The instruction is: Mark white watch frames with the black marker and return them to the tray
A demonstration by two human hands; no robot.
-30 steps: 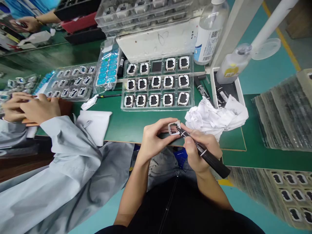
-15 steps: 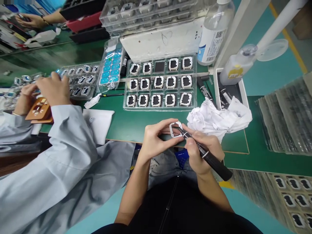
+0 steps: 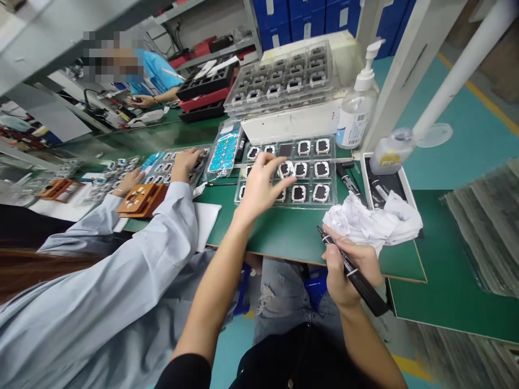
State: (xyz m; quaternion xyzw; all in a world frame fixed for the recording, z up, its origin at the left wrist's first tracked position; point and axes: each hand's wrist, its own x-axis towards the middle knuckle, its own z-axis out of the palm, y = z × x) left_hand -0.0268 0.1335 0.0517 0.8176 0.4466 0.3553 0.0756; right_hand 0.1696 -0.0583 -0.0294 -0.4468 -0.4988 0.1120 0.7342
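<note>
Now the left hand (image 3: 259, 186), fingers spread open, hovers over the clear plastic tray (image 3: 329, 194) of white square frames on the green table (image 3: 284, 237); the right hand (image 3: 348, 267) grips a black marker pen (image 3: 352, 273).

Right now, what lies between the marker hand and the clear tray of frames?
In the head view, only bare green mat separates the right hand from the tray; crumpled white cloth sits beside.

floor (image 3: 454, 156): teal, yellow line at far right of the grip | bench top (image 3: 284, 237): green mat, under and beyond the grip | white post (image 3: 458, 65): slanting up, right of the grip | shelving (image 3: 211, 32): grey, far behind the grip | blue boxes (image 3: 308, 16): stacked at back wall | light: even, bright
</note>
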